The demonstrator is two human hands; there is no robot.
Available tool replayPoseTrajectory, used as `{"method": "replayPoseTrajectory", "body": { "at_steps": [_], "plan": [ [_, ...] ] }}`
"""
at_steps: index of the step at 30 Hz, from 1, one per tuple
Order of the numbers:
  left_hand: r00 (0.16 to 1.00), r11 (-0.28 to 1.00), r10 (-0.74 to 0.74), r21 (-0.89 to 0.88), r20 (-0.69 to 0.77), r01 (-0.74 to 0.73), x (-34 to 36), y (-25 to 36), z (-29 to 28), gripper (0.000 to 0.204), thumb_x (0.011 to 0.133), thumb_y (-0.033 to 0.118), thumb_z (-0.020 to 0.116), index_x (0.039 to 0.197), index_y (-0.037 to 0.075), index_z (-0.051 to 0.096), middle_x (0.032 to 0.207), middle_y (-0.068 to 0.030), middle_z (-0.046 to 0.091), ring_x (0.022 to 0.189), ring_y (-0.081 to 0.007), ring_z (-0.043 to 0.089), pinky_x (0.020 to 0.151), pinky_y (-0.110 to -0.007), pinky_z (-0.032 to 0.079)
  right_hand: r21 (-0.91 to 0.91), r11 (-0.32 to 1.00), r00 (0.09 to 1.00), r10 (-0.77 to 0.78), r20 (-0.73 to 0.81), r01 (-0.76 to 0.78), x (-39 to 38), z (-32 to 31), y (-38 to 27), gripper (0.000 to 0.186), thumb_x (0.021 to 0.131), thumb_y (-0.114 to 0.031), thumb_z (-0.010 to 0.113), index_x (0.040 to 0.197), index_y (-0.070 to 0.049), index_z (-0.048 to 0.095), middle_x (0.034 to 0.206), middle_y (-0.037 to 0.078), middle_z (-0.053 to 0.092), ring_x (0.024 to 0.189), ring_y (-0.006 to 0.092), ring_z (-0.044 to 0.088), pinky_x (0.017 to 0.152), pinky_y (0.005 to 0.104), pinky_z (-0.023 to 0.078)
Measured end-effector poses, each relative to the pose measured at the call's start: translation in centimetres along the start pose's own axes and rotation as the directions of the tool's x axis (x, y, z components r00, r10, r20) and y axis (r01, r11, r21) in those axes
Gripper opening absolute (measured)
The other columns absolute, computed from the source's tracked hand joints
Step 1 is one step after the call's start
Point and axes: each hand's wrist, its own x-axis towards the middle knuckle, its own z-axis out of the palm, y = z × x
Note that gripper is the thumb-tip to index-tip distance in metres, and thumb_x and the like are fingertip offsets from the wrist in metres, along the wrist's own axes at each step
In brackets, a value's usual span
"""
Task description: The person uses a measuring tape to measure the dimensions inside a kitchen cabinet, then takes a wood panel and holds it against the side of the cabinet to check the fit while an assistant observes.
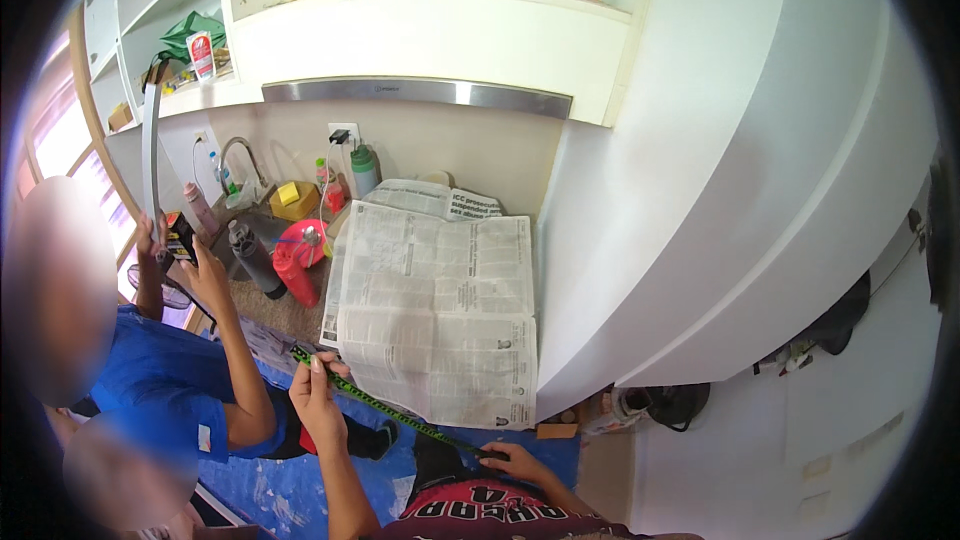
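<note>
A green tape measure (pixel 385 408), its strip marked in black, stretches slantwise across the space before my body. Its upper left end is pinched in my left hand (pixel 318 402), thumb and fingers closed, near the counter's front edge. Lower down and to the right, my right hand (pixel 514 463) is closed around its other end, close to my red and black shirt. Beyond the strip, sheets of newspaper (pixel 435 310) cover the counter's right part and hang over its front. Both hands are apart from the paper.
At left, a co-worker in a blue shirt (pixel 190 370) holds a long grey strip (pixel 151 155) and a black box (pixel 180 237). A red bottle (pixel 294 275) and a dark bottle (pixel 255 260) stand by the sink. A shelf (pixel 430 45) overhangs the counter; blue sheeting (pixel 290 495) covers the floor.
</note>
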Motion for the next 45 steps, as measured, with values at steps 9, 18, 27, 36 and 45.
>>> {"method": "replayPoseTrajectory", "body": {
  "at_steps": [9, 18, 27, 36, 45],
  "plan": [
    [0.989, 0.998, -0.062, -0.014, 0.132, 0.065, -0.5, -1.6, 2.6, 0.040, 0.114, 0.032, 0.050, 0.115, -0.003, 0.069, 0.094, -0.0107, 0.075, 0.086, -0.0154, 0.067, 0.087, -0.030, 0.050, 0.085, 0.996, 0.999, -0.033, -0.017, 0.035, -0.9, -0.9, 0.4, 0.043, 0.101, -0.032, 0.075, 0.132, -0.002, 0.068, 0.123, 0.007, 0.073, 0.116, 0.0161, 0.064, 0.105, 0.0326, 0.048],
    [0.863, 0.917, -0.287, -0.142, 0.415, 0.373, -4.3, -4.7, 5.6, 0.043, 0.115, 0.036, 0.047, 0.114, -0.002, 0.066, 0.093, -0.0130, 0.075, 0.090, -0.0198, 0.070, 0.088, -0.034, 0.053, 0.217, 0.976, 0.996, -0.005, -0.088, 0.024, -1.1, -1.3, 1.8, 0.033, 0.101, -0.028, 0.074, 0.124, -0.005, 0.073, 0.117, 0.002, 0.074, 0.108, 0.0108, 0.063, 0.099, 0.0280, 0.048],
    [0.857, 0.941, -0.266, -0.074, 0.442, 0.330, -4.4, -4.2, 7.0, 0.042, 0.116, 0.036, 0.046, 0.113, -0.001, 0.066, 0.093, -0.0124, 0.075, 0.088, -0.0205, 0.070, 0.088, -0.035, 0.053, 0.236, 0.972, 0.998, 0.003, -0.058, 0.011, -1.1, -1.5, 1.9, 0.033, 0.102, -0.028, 0.074, 0.125, -0.004, 0.072, 0.114, 0.001, 0.073, 0.108, 0.0108, 0.062, 0.098, 0.0278, 0.047],
    [0.886, 0.948, -0.267, -0.062, 0.380, 0.312, -3.4, -4.1, 6.3, 0.041, 0.116, 0.036, 0.046, 0.114, -0.001, 0.066, 0.092, -0.0121, 0.075, 0.089, -0.0203, 0.071, 0.089, -0.035, 0.053, 0.326, 0.945, 1.000, -0.025, -0.018, 0.030, -1.5, -1.7, 1.6, 0.030, 0.103, -0.023, 0.071, 0.128, -0.006, 0.071, 0.114, 0.000, 0.072, 0.105, 0.0112, 0.063, 0.095, 0.0274, 0.048],
    [0.878, 0.955, -0.239, -0.064, 0.415, 0.290, -3.3, -3.3, 7.5, 0.039, 0.116, 0.035, 0.046, 0.112, 0.001, 0.065, 0.091, -0.0127, 0.074, 0.086, -0.0205, 0.069, 0.085, -0.034, 0.051, 0.376, 0.926, 0.999, -0.006, 0.053, -0.015, -1.1, -2.2, 2.2, 0.030, 0.103, -0.017, 0.069, 0.129, -0.005, 0.069, 0.115, 0.001, 0.072, 0.107, 0.0115, 0.064, 0.095, 0.0279, 0.049]
  ]
}}
